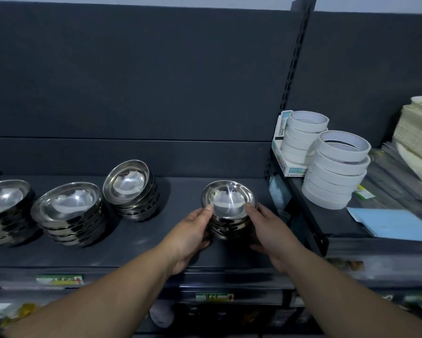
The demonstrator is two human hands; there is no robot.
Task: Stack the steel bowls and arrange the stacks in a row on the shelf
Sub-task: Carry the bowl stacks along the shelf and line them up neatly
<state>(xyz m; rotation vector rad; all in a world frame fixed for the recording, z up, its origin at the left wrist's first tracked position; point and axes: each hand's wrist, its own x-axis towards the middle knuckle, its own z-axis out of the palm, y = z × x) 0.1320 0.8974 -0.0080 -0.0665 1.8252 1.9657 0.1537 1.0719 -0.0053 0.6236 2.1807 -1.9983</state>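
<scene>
A stack of steel bowls (228, 200) stands on the dark shelf (136, 242), right of centre. My left hand (193, 230) grips its left side, thumb on the top rim. My right hand (268, 230) grips the right side the same way. Three other stacks of steel bowls stand to the left: one at the far left edge (5, 203), one beside it (68, 206), and a tilted one further back (129, 184). A gap separates the held stack from the tilted one.
A slotted upright (288, 93) bounds the shelf on the right. Beyond it, two stacks of white tape rolls (336, 167), a blue sheet (395, 225) and cream trays (417, 137) sit on the neighbouring shelf. Price labels (58, 280) line the front edge.
</scene>
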